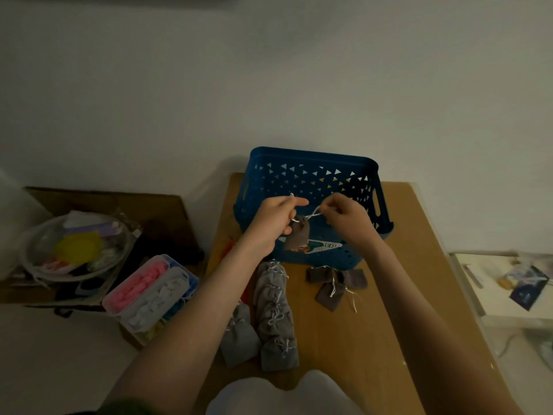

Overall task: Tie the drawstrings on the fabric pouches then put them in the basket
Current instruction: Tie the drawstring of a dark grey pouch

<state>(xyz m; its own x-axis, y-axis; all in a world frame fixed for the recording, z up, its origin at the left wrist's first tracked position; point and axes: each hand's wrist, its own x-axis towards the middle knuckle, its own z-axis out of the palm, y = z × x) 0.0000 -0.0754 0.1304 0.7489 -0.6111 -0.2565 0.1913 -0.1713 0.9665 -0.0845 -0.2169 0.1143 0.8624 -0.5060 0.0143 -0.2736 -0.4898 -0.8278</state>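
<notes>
Head view, dim light.

L hand (276, 218): raised in front of the blue basket (311, 162), fingers curled, pinching one end of a white drawstring (312, 215). Index finger sticks out straight toward the R side.

R hand (347, 215): same height, just beside L hand but not touching it. Thumb + fingertips pinch the other end of the drawstring. The cord crosses itself between the two hands.

Pouch (296, 235): grey-brown fabric, hangs from the drawstring below and between the hands, against L hand's lower fingers. It is off the tabletop (359, 324) and in front of the basket's near wall, not inside it.

Basket: stands at the far end of the tabletop, near the wall; triangle cut-outs in the sides, a sticker on the near wall partly hidden by the pouch.

Grey pouches (273, 310): a row lying on the tabletop under the L forearm, overlapping, running from near the basket toward the person. Cords bunched at their tops; can't tell if knotted.

Dark pouches (332, 284): three, flat on the tabletop just in front of the basket, R of the grey row, touching each other, cords trailing loose.

L of the tabletop, lower down: clear box (149, 292) w/ pink + white items, bowl (74, 250) w/ a yellow item in it.
</notes>
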